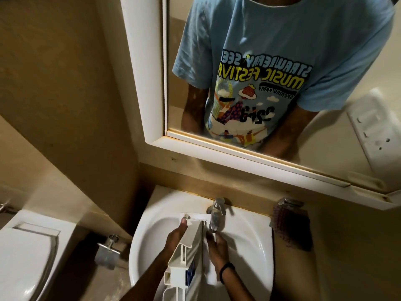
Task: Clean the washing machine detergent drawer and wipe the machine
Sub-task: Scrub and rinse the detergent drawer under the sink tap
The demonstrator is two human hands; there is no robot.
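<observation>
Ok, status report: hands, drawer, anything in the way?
Left hand flat on left side of detergent drawer; right hand at right edge, grip unclear. Drawer over sink, far end by tap. Nothing seen blocking.

The camera on my head looks down, close over the sink (165, 199), with the mirror (271, 72) straight ahead.
</observation>
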